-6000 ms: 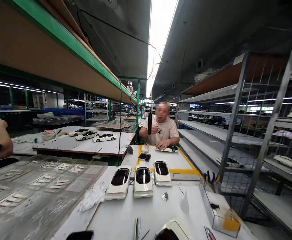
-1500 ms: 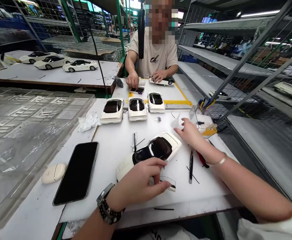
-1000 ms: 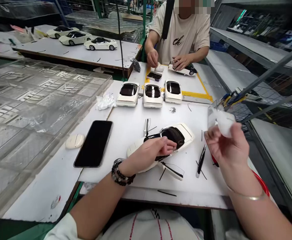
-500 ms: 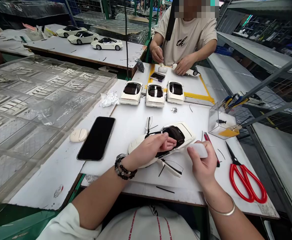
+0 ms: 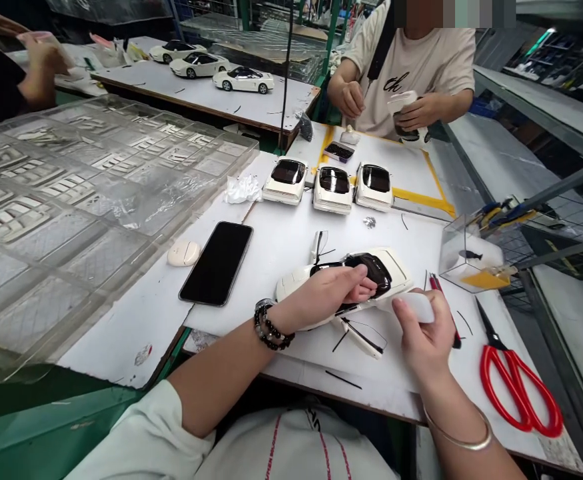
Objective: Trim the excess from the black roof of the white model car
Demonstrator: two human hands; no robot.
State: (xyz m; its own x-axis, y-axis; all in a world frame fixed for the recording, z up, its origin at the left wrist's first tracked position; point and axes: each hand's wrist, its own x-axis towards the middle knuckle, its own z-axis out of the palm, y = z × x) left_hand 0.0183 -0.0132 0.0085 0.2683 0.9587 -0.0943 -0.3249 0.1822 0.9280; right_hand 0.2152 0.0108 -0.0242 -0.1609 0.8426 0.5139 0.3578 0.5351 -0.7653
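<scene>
- In the head view, the toy car (image 5: 384,267) lies slanted on the white table (image 5: 281,237), directly in front of the person.
- The left hand (image 5: 328,293) is above the middle of this car and covers a part of its side and roof. Its fingers are curled inward, with the thumb close to them. I cannot tell if something small is between the fingers, or if the hand touches the car.
- The right hand (image 5: 426,330) is closed around a white bottle (image 5: 418,308), with the thumb on the near side. The bottle is just beside the right end of the car, and its narrow part points toward the car and the left hand.
- The near door (image 5: 364,340) of the car stands open toward the person, below the left hand; the far door (image 5: 317,247) is open as well.
- To the right of the right hand lie a red knife (image 5: 444,307), quite near, and red scissors (image 5: 518,393), farther away.
- To the left of the car lie a black phone (image 5: 217,263) and a cream case (image 5: 184,253).
- Beyond the car, three white cars (image 5: 332,190) stand side by side; behind them a co-worker (image 5: 431,60) holds another car (image 5: 402,103) tilted up.
</scene>
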